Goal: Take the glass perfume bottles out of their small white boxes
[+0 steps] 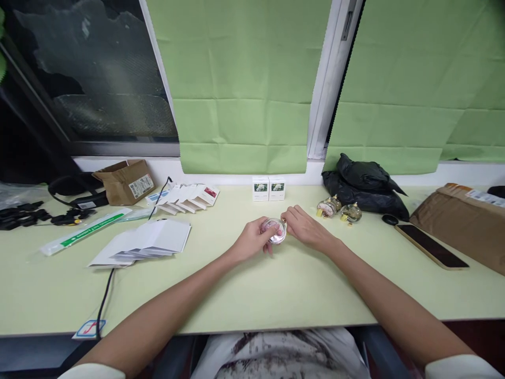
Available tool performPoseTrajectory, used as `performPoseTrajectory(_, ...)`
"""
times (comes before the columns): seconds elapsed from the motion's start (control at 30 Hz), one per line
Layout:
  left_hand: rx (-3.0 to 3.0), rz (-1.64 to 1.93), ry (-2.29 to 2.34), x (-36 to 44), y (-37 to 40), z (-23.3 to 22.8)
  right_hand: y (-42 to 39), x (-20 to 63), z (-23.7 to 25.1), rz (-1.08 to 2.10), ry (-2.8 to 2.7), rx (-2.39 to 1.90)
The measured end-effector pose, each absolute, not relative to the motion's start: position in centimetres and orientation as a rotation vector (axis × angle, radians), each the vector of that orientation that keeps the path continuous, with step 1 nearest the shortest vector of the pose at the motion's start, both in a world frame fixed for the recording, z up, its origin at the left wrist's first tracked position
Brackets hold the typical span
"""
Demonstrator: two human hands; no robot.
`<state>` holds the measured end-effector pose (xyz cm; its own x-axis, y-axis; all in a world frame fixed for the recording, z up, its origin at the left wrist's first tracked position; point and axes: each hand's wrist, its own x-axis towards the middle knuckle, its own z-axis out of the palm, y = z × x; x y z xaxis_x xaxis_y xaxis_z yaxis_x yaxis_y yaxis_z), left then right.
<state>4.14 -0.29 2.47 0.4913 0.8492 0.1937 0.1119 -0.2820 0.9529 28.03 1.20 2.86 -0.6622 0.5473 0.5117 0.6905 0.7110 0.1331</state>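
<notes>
Both hands on a small round glass bottle, mid-bench.

I see, left to right: white folded cartons (pixel 144 242) lying flat; left hand (pixel 252 241) with its grip curled around the round glass bottle (pixel 275 231), pinching it just above the bench (pixel 252 295); right hand (pixel 305 227) fingertips pressed on the bottle's gold cap end; two similar bottles (pixel 339 209) beside a black bag (pixel 365 184); phone (pixel 431 246) far right.

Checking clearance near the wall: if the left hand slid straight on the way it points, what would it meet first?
Beyond the round clear bottle that the left hand holds, probably the right hand; depth is unclear.
</notes>
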Motion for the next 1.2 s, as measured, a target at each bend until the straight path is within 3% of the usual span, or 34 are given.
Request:
performPoseTrajectory(0.17,1.703,0.842,0.719,3.4,-0.3,3.1,3.0,31.6,2.7,-0.307,-2.269,-1.157)
performPoseTrajectory(0.43,1.826,1.050,0.851,3.3,2.0,0.5,2.9,30.7,1.3,0.039,-2.307,-1.255)
performPoseTrajectory(0.87,1.700,0.978,0.756,3.2,3.5,-1.1,2.9,32.2,1.0,0.396,-2.415,-1.378)
performPoseTrajectory(1.2,1.788,1.013,0.806,3.5,3.6,-0.9,1.9,28.4,1.5,0.087,-2.147,-1.044)
